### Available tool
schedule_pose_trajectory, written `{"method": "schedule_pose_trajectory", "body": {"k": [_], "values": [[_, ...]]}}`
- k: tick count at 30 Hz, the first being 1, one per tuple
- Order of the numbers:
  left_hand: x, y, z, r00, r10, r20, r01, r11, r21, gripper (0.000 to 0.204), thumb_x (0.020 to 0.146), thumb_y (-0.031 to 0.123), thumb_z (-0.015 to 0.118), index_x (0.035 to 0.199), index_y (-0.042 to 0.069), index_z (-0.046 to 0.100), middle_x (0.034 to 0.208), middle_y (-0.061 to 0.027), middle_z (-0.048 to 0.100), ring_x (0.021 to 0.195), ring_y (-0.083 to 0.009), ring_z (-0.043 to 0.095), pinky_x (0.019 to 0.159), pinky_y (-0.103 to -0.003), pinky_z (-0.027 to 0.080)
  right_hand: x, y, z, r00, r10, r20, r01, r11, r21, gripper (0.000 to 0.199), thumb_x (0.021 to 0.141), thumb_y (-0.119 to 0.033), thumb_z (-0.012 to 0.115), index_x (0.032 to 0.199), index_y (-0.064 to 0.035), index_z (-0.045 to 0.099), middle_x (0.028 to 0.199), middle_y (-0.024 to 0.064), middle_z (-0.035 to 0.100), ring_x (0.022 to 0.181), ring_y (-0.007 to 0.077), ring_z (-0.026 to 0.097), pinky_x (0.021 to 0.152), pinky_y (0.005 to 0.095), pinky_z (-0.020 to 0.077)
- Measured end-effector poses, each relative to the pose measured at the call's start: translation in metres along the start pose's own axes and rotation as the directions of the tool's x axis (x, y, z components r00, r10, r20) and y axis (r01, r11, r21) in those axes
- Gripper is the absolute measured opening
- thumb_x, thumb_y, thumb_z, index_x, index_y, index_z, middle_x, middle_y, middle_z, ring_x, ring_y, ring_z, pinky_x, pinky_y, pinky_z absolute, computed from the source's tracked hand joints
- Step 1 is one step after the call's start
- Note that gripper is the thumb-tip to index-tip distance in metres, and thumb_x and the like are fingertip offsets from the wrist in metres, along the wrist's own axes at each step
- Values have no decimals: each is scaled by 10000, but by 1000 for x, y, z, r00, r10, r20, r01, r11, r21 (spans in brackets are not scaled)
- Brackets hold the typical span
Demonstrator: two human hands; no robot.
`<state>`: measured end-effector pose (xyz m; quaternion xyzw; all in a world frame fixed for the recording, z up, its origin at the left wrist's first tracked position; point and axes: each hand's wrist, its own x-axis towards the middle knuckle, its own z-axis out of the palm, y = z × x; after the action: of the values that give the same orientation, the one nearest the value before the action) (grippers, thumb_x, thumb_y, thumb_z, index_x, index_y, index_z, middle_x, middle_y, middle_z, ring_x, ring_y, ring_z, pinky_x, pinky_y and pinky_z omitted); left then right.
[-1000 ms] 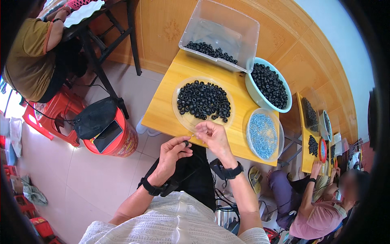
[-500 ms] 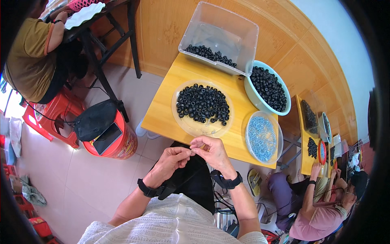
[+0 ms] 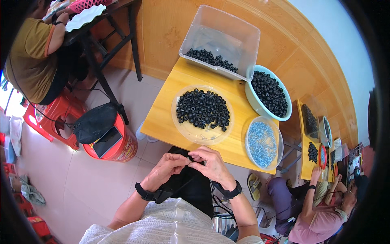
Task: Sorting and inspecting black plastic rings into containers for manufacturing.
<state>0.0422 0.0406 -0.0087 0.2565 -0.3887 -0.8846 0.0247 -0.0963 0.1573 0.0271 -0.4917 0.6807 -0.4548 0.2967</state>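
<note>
My left hand (image 3: pixel 165 168) and my right hand (image 3: pixel 214 166) meet above my lap, just in front of the table's near edge. The left thumb and forefinger are pinched together. The right thumb and forefinger curl in against them, fingertips touching or nearly so. Whatever lies between the fingertips is too small to make out. Closest to the hands is a round clear plastic lid (image 3: pixel 183 129) bearing a heap of small black ring-shaped parts (image 3: pixel 203 106). A few tiny pale pieces lie on the lid's near part. Right of it, a round clear tub (image 3: pixel 280 152) holds many small bluish metallic pieces (image 3: pixel 262 143).
On the yellow wooden table (image 3: pixel 162 110) stand a clear bin (image 3: pixel 221 30) and a pale blue basin (image 3: pixel 254 97), both with black parts. A red bucket (image 3: pixel 124 148) carries a black pouch and phone. One person (image 3: pixel 34 61) sits left; others (image 3: pixel 317 221) work at a table right.
Both hands have drawn slightly nearer my body, still together at the fingertips. The right thumb and forefinger look a little more spread. The view has shifted slightly.
</note>
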Motion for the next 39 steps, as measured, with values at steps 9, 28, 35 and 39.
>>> {"method": "schedule_pose_trajectory", "body": {"k": [9,28,35,39], "values": [[0,-1,-7,996,-59,74,54,996,71,106,816,101,608,770,12,644,588,34,491,511,-41,395,471,-183,278,-1,-1,-2,993,-34,109,42,997,-69,215,712,-48,695,903,0,610,784,104,579,691,223,621,614,300,501],[-1,-9,-6,998,-59,9,58,995,76,267,896,155,513,1101,-6,573,903,-10,593,770,-53,516,720,-187,431,-22,4,8,978,-149,-144,107,958,-265,154,703,15,673,844,28,611,759,120,594,643,242,597,571,297,472],[-1,-11,-2,998,-70,6,69,991,117,279,886,135,519,1126,-3,559,955,-32,603,795,-59,525,739,-190,436,-25,8,11,961,-184,-204,110,939,-326,93,698,6,641,757,-16,572,694,127,522,638,313,554,545,369,443],[-2,-14,-1,998,-63,6,62,991,117,292,866,83,501,1140,-6,545,987,-50,602,830,-74,531,752,-196,435,-28,9,13,951,-184,-247,98,940,-327,90,702,-3,641,734,-19,559,673,125,513,629,321,548,536,378,437]]}}
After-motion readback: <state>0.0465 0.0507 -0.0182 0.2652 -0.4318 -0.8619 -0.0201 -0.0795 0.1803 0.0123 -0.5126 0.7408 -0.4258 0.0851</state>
